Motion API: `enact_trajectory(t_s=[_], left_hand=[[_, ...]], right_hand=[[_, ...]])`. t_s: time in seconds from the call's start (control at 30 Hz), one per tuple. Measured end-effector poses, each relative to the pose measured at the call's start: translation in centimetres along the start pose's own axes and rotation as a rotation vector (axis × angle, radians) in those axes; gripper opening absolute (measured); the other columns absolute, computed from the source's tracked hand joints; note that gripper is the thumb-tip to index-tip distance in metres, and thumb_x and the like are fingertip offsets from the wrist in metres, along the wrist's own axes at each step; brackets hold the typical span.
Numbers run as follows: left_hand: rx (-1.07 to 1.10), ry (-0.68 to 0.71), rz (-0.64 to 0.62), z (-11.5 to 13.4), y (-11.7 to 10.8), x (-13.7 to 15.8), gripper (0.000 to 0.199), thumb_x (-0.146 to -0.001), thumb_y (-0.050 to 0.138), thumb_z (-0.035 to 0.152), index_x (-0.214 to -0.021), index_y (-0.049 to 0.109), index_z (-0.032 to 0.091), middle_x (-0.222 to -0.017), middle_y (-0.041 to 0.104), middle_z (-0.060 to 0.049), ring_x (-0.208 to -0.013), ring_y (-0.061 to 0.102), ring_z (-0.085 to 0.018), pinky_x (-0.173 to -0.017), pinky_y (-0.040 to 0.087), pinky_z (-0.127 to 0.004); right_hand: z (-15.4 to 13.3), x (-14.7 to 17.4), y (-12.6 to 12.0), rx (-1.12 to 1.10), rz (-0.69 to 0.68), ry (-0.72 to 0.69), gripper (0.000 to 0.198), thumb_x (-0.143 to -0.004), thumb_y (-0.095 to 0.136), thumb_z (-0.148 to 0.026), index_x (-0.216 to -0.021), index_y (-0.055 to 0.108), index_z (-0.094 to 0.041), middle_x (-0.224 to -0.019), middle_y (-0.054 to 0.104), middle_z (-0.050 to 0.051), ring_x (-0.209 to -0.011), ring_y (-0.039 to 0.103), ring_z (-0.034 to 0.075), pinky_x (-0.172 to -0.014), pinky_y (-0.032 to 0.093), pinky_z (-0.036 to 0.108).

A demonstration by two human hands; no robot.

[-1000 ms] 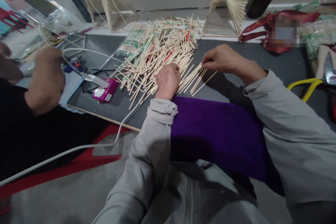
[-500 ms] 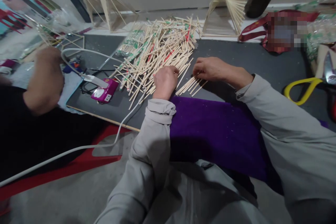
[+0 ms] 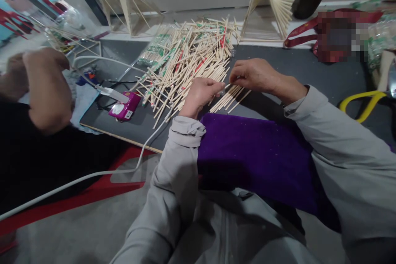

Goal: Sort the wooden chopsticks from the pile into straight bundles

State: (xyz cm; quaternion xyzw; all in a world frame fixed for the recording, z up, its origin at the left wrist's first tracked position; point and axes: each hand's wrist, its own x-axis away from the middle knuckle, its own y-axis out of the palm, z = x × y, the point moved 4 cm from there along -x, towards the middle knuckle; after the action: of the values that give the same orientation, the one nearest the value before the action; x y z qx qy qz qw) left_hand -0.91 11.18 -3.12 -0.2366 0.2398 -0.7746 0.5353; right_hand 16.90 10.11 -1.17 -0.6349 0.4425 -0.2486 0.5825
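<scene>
A heap of thin wooden chopsticks [image 3: 198,57], some in green-printed wrappers, lies on the dark tabletop. My left hand [image 3: 201,94] is at the heap's near right edge, thumb and fingertips pinched together; what is between them is too small to make out. To its right, my right hand [image 3: 256,75] is closed in a pinch, knuckles up, and its fingers hide whatever they grip. Just below both hands, a small row of loose chopsticks [image 3: 230,99] lies roughly side by side. Purple cloth [image 3: 253,148] covers my lap at the table edge.
Stick-built models [image 3: 269,8] stand along the wall. A pink power adapter [image 3: 125,107] with a white cable sits left of the heap. Yellow-handled scissors [image 3: 361,105] and a red lanyard [image 3: 300,41] are at right. Another person's arm [image 3: 49,90] is at left.
My left hand has moved slightly right and turned, its thumb now pointing toward my right hand. My right hand has shifted slightly right and up. The other person's arm moved left.
</scene>
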Motion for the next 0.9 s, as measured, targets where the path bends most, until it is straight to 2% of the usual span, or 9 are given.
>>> enact_trajectory(t_s=[0.13, 0.23, 0.3, 0.33, 0.4, 0.43, 0.53, 0.7, 0.9], left_hand=[[0.120, -0.069, -0.127, 0.1, 0.9, 0.2, 0.016, -0.083, 0.069, 0.031, -0.073, 0.072, 0.019, -0.060, 0.060, 0.000, -0.049, 0.040, -0.006, -0.051, 0.033, -0.026], [0.287, -0.116, -0.115, 0.0, 1.3, 0.0, 0.015, -0.084, 0.069, 0.028, -0.071, 0.069, 0.019, -0.055, 0.050, 0.003, -0.047, 0.036, -0.004, -0.046, 0.027, -0.021], [0.479, -0.123, -0.076, 0.0, 1.4, -0.3, 0.014, -0.085, 0.068, 0.025, -0.073, 0.069, 0.017, -0.056, 0.050, 0.004, -0.046, 0.038, -0.002, -0.042, 0.026, -0.018], [0.576, -0.115, -0.055, 0.0, 1.4, -0.5, 0.013, -0.085, 0.068, 0.023, -0.074, 0.069, 0.016, -0.057, 0.052, 0.004, -0.047, 0.041, -0.002, -0.041, 0.026, -0.016], [0.721, -0.089, -0.009, 0.0, 1.3, -0.8, 0.011, -0.084, 0.068, 0.020, -0.074, 0.069, 0.015, -0.059, 0.054, 0.003, -0.047, 0.045, -0.001, -0.040, 0.029, -0.015], [0.764, -0.077, 0.011, 0.0, 1.3, -0.9, 0.011, -0.084, 0.067, 0.019, -0.074, 0.069, 0.014, -0.059, 0.054, 0.004, -0.047, 0.046, -0.001, -0.039, 0.031, -0.014], [0.815, -0.052, 0.057, -0.1, 1.3, -1.1, 0.012, -0.086, 0.065, 0.018, -0.076, 0.070, 0.014, -0.057, 0.054, 0.005, -0.046, 0.048, -0.001, -0.040, 0.034, -0.013], [0.792, -0.022, 0.087, 0.3, 1.8, -0.9, 0.013, -0.087, 0.064, 0.016, -0.076, 0.070, 0.014, -0.058, 0.059, 0.005, -0.045, 0.049, -0.001, -0.041, 0.038, -0.012], [0.726, 0.058, 0.179, 0.5, 1.8, -0.9, 0.013, -0.081, 0.070, 0.019, -0.069, 0.069, 0.015, -0.058, 0.062, 0.004, -0.046, 0.052, -0.003, -0.039, 0.040, -0.013]], right_hand=[[-1.2, 0.2, -0.4, 0.021, -0.001, -0.040, 0.022, -0.090, 0.055, -0.018, -0.098, 0.075, -0.021, -0.112, 0.069, 0.007, -0.100, 0.063, 0.025, -0.072, 0.040, 0.032], [-1.9, 0.3, -1.8, -0.038, 0.216, 0.012, 0.025, -0.090, 0.056, -0.018, -0.110, 0.071, -0.019, -0.131, 0.062, 0.011, -0.113, 0.060, 0.029, -0.080, 0.045, 0.034], [-1.5, 0.3, -2.6, -0.200, 0.377, 0.143, 0.024, -0.090, 0.058, -0.018, -0.111, 0.069, -0.018, -0.125, 0.064, 0.012, -0.107, 0.063, 0.026, -0.079, 0.048, 0.033], [-1.2, 0.3, -2.6, -0.315, 0.397, 0.223, 0.019, -0.090, 0.058, -0.018, -0.106, 0.069, -0.018, -0.113, 0.068, 0.012, -0.097, 0.066, 0.024, -0.074, 0.049, 0.031], [-0.7, 0.2, -1.8, -0.569, 0.297, 0.359, 0.009, -0.090, 0.061, -0.020, -0.089, 0.069, -0.016, -0.086, 0.070, 0.009, -0.074, 0.065, 0.018, -0.060, 0.048, 0.027], [-0.7, 0.1, -1.2, -0.689, 0.199, 0.407, 0.012, -0.090, 0.062, -0.021, -0.081, 0.068, -0.016, -0.076, 0.068, 0.007, -0.064, 0.063, 0.016, -0.054, 0.045, 0.025], [-1.1, 0.1, 0.4, -0.945, -0.040, 0.473, 0.022, -0.087, 0.069, -0.025, -0.068, 0.065, -0.015, -0.062, 0.063, 0.004, -0.049, 0.055, 0.010, -0.044, 0.038, 0.021], [-1.9, 0.1, 1.2, -1.092, -0.036, 0.484, 0.025, -0.084, 0.075, -0.022, -0.064, 0.064, -0.014, -0.054, 0.060, 0.001, -0.044, 0.051, 0.006, -0.040, 0.035, 0.017], [-2.4, -0.1, 1.0, -1.058, -0.068, 0.486, 0.026, -0.088, 0.068, -0.015, -0.063, 0.063, -0.012, -0.053, 0.060, 0.002, -0.044, 0.054, 0.007, -0.041, 0.041, 0.016]])
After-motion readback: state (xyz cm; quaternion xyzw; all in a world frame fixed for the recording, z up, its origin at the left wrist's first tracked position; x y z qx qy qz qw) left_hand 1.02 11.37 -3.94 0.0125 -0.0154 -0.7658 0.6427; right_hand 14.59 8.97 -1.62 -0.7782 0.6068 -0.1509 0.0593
